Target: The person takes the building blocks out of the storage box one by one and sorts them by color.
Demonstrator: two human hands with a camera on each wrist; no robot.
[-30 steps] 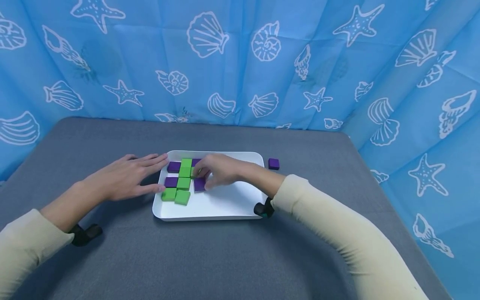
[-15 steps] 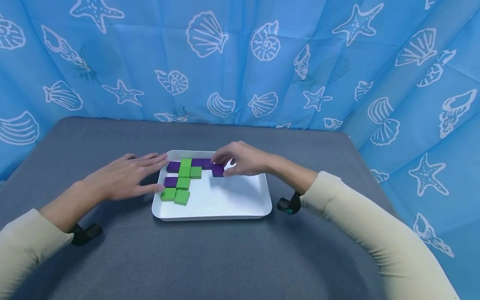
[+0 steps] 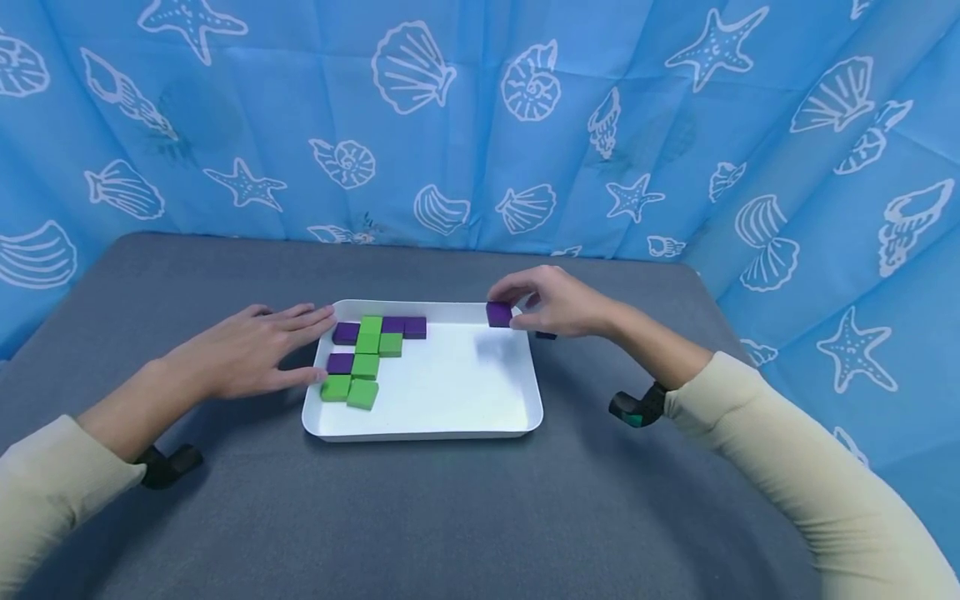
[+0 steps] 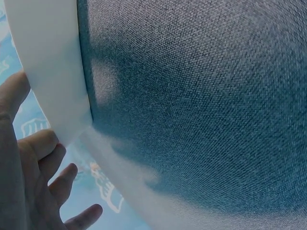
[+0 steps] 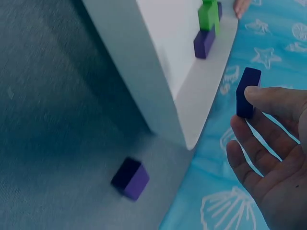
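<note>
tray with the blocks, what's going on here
A person's right hand pinches a purple block, held up near the far right corner of the white tray. The left hand touches the tray's left edge. Green blocks and other purple blocks sit toward the tray's left side, and a spare purple block lies on the grey table outside.

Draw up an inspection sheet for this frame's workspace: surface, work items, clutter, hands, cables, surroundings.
Surface: grey fabric-covered table.
Job's things: white rectangular tray holding six green square blocks and four purple square blocks; a loose purple block lies on the table beyond the tray's right end.
Clutter: nothing seen.
Hands: left hand touches the tray's left end; right hand pinches a raised purple block near the tray's far right corner.
Cables: nothing seen.
Surroundings: blue curtain printed with white seashells and starfish.
</note>
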